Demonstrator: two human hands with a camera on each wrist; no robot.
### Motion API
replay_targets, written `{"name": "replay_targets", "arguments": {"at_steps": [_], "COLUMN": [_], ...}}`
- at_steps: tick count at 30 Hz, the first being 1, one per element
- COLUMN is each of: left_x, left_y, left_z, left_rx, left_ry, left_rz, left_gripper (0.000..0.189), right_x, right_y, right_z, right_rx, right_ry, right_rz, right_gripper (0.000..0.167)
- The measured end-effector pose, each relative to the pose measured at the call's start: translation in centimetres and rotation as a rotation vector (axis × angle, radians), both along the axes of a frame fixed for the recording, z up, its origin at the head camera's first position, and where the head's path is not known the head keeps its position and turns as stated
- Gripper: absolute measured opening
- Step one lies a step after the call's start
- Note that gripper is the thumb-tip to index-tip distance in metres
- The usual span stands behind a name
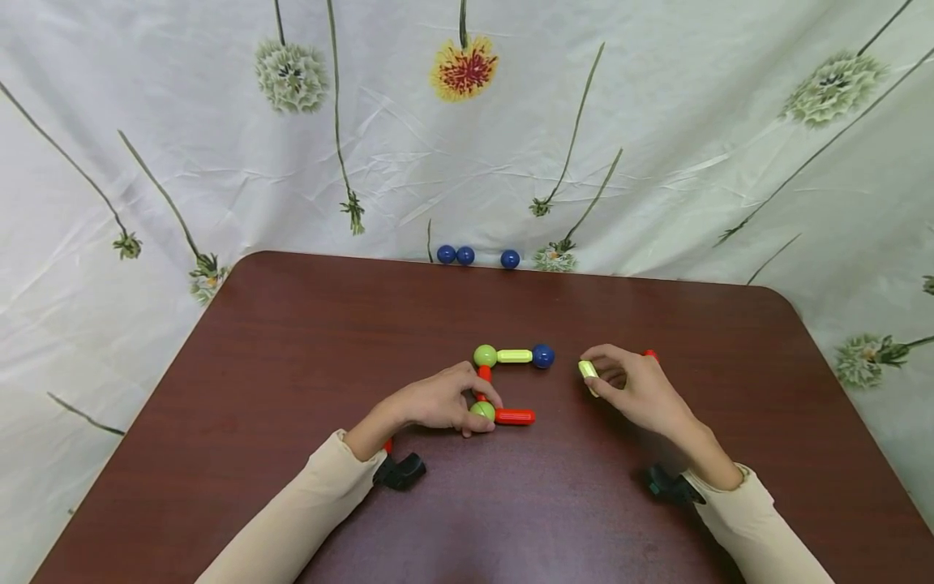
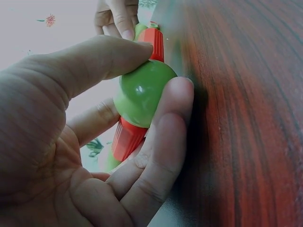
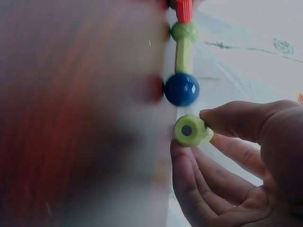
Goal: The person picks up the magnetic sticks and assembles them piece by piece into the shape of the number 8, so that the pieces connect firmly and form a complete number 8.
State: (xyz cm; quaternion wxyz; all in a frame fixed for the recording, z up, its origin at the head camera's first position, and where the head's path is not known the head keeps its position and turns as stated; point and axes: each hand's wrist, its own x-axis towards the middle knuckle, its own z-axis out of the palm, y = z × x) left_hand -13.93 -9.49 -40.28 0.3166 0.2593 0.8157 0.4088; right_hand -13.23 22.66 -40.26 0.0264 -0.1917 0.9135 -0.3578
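My left hand point(image 1: 441, 399) grips a green ball point(image 1: 482, 413) between thumb and fingers, close to the tabletop. A red rod point(image 1: 515, 417) sticks out from that ball to the right. Another red rod point(image 1: 484, 374), partly behind the left fingers, runs from it to a second green ball point(image 1: 485, 355). From there a yellow-green rod point(image 1: 514, 356) leads to a blue ball point(image 1: 543, 356). My right hand point(image 1: 642, 388) pinches a loose yellow-green rod point(image 3: 190, 130), apart from the blue ball; a round grey spot shows on its end.
Three blue balls point(image 1: 510, 259) sit along the far edge of the dark red-brown table point(image 1: 350, 300). A red piece point(image 1: 651, 354) shows behind the right hand, and a bit of red point(image 1: 388, 445) beside the left wrist. A flower-printed white cloth point(image 1: 409, 122) hangs behind.
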Motion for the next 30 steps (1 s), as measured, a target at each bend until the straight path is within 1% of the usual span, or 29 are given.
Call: {"name": "replay_targets", "arguments": {"at_steps": [4, 8, 11, 17, 24, 30], "left_x": [0.0, 0.0, 0.0, 0.0, 0.0, 0.0], "left_y": [0.0, 0.0, 0.0, 0.0, 0.0, 0.0], "left_z": [0.0, 0.0, 0.0, -0.1, -0.2, -0.1], "left_rx": [-0.001, -0.003, 0.002, -0.006, -0.013, -0.017], "left_ry": [0.008, 0.020, 0.023, 0.039, 0.045, 0.052], "left_rz": [-0.004, -0.007, -0.010, -0.017, -0.020, -0.012], "left_gripper": [0.021, 0.020, 0.020, 0.020, 0.021, 0.020], "right_x": [0.0, 0.0, 0.0, -0.1, -0.3, -0.3], "right_y": [-0.9, -1.9, -2.5, -3.3, -3.9, -4.3], "right_z": [-0.5, -0.6, -0.7, -0.9, -1.3, -1.3], "right_rx": [-0.062, -0.113, -0.141, -0.198, -0.236, -0.284], "right_ry": [-0.054, -0.142, -0.199, -0.287, -0.389, -0.429], "right_rz": [0.027, 0.032, 0.019, -0.018, -0.067, -0.080], "right_gripper": [0.023, 0.023, 0.028, 0.036, 0.036, 0.034]}}
